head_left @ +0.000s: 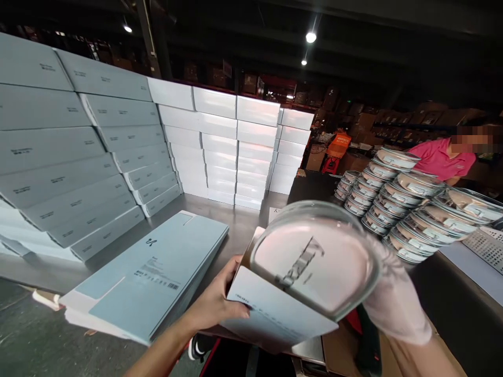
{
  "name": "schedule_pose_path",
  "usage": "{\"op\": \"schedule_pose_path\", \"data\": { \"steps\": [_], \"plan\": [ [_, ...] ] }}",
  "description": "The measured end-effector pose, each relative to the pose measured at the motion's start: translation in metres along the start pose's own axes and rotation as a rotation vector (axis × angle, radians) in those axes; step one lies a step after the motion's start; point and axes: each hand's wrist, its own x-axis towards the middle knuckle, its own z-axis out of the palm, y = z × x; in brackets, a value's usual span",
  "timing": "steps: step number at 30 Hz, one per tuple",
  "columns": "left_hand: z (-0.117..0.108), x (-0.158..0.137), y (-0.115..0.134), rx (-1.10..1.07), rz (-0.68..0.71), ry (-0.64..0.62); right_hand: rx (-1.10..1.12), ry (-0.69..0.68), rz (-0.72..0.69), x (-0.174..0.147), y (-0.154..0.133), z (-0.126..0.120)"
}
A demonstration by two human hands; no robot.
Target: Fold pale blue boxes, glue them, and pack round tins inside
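Note:
My left hand (220,301) is bare and grips the side of a light carton (271,314), thumb on its printed front face. In my right hand (393,293), which wears a white glove, is a round glass container (314,262) with a pale pink card showing through it and dark lettering on the card. The container tilts over the carton's upper edge; how much of it sits inside I cannot tell. My right fingers are mostly hidden behind the glass. Left of the carton lies a stack of flat folded cartons (157,272) in pale blue.
White boxes (216,141) form a high wall along the table's back and left. Stacked glass containers (408,204) stand on the right, beside a perforated white tray (487,248). A person in a pink shirt (448,157) is behind them. Farther back is an orange vest (338,144).

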Motion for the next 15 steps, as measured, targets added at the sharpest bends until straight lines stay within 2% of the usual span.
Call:
{"op": "schedule_pose_path", "data": {
  "steps": [2, 6, 8, 10, 12, 14, 15],
  "plan": [
    [0.001, -0.005, -0.007, -0.002, -0.001, 0.035, 0.044, 0.002, 0.015, -0.021, -0.001, 0.014],
    [-0.001, -0.02, -0.025, 0.01, -0.032, 0.091, 0.199, 0.188, 0.095, -0.065, 0.018, 0.039],
    [-0.005, -0.025, -0.031, 0.063, -0.011, 0.122, 0.271, 0.157, 0.144, -0.082, 0.03, 0.053],
    [-0.008, -0.027, -0.032, 0.17, 0.099, 0.101, 0.232, 0.064, 0.136, -0.094, 0.039, 0.066],
    [-0.008, -0.028, -0.027, 0.267, 0.249, 0.041, 0.125, 0.025, 0.057, -0.099, 0.043, 0.079],
    [-0.002, -0.027, -0.02, 0.311, 0.332, 0.003, 0.054, 0.08, 0.005, -0.101, 0.043, 0.091],
    [0.003, -0.027, -0.017, 0.315, 0.339, 0.024, 0.031, 0.125, 0.021, -0.102, 0.042, 0.098]
  ]
}}
